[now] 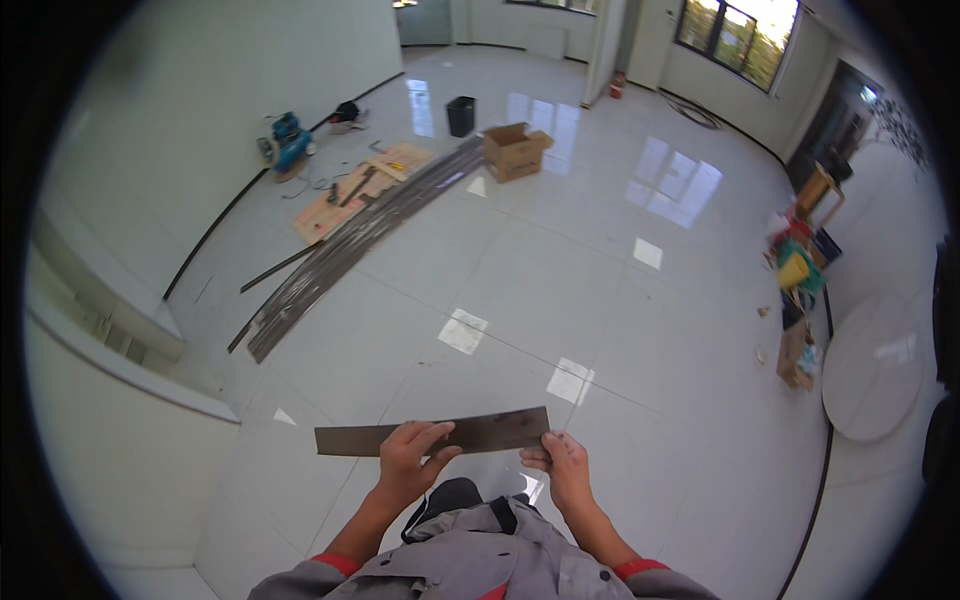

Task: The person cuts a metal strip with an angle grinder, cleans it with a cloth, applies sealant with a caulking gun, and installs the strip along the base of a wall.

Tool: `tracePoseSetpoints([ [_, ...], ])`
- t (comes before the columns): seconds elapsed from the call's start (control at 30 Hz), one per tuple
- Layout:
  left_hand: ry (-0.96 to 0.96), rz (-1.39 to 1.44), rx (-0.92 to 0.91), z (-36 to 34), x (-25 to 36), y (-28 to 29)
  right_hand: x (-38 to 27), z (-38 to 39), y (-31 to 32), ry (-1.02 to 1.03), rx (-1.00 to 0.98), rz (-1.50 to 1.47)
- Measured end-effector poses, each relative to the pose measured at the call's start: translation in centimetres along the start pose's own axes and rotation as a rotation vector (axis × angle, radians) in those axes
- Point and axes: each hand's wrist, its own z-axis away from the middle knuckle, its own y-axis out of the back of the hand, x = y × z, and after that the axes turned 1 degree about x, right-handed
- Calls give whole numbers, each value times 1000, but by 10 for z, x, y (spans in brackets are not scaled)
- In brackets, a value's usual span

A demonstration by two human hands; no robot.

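Note:
A short, flat, dark grey-brown strip (495, 431), like a piece of skirting board, lies crosswise in front of my body above the floor. My left hand (410, 458) grips it left of its middle, with fingers over the face and the thumb near the lower edge. At the strip's right end, my right hand (562, 460) pinches the corner between thumb and fingers. A few dark smudges show on the right part of the strip. Its underside is hidden from view.
Long dark strips (340, 245) lie on the glossy tiled floor (560, 300) beside a wooden board (330, 212) with tools. Beyond are a cardboard box (515, 155), a black bin (461, 117) and a blue air compressor (289, 143). A round white panel (872, 375) leans at the right wall.

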Motion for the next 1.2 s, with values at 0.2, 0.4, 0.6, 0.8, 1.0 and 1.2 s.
tracePoseSetpoints([
  [0.2, 757, 826, -440, -97, -14, -136, -80, -125, 77, 53, 150, -314],
  [0.4, 745, 1285, -488, -279, -28, -268, -168, -211, 140, 128, 310, -472],
  [0.6, 553, 1528, -683, -432, 21, -394, -255, -274, 217, 192, 422, -679],
  [0.8, 522, 1417, -790, -502, 99, -514, -318, -325, 310, 232, 421, -787],
  [1.0, 582, 1257, -675, -590, 187, -624, -419, -392, 431, 170, 305, -711],
  [1.2, 621, 1217, -665, -659, 235, -735, -489, -451, 533, 120, 321, -695],
])
